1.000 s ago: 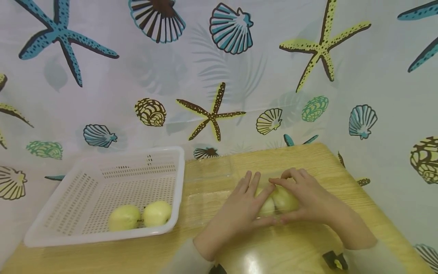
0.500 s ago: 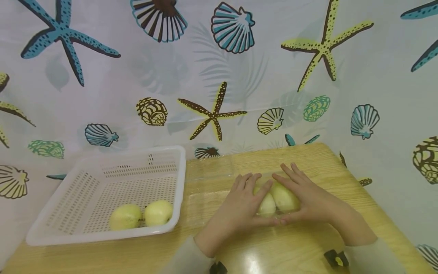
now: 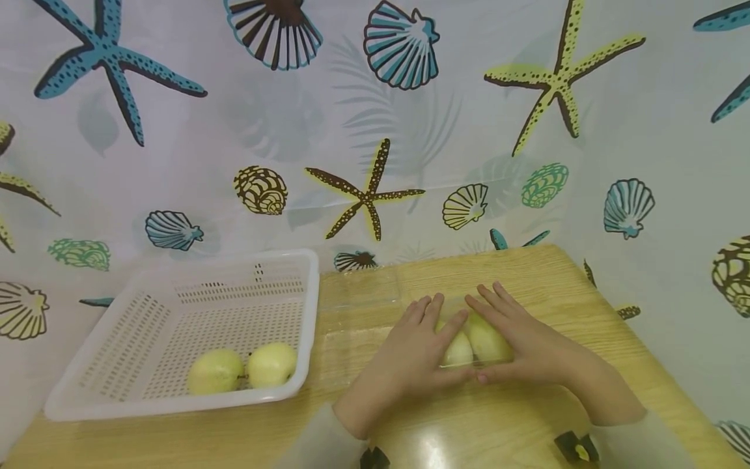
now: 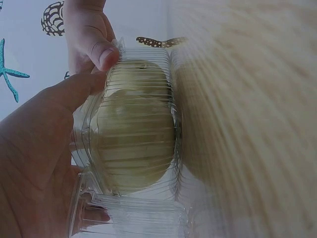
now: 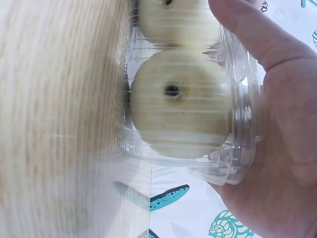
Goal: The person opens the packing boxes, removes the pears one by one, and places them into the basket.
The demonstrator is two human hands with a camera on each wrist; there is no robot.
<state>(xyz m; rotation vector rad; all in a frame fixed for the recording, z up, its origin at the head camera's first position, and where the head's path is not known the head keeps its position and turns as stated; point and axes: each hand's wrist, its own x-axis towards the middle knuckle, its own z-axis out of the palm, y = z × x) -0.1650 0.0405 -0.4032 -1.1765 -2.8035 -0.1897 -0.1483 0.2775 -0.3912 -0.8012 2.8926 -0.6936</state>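
Note:
A clear plastic clamshell box (image 5: 190,161), its lid down, sits on the wooden table with round yellow-green fruits (image 3: 488,339) inside; they look like pears or apples. My left hand (image 3: 407,348) lies over the box's left part, fingers spread across the lid and thumb along its near edge. From the right, my right hand (image 3: 536,345) presses on the lid with its fingers extended. Both thumbs meet near the middle of the front edge. Ribbed plastic walls and the fruit (image 4: 133,134) show close up in the left wrist view. The palms hide much of the lid.
A white perforated basket (image 3: 310,312) on the left holds two more yellow-green fruits (image 3: 272,365). Between it and my left hand lies another clear plastic container (image 3: 360,290), opened out. A patterned cloth (image 3: 410,130) hangs behind the table.
The right hand's fingers, bent over the lid a second ago, have straightened and spread. The left hand's fingers have shifted slightly on the lid. The box and basket stay in place.

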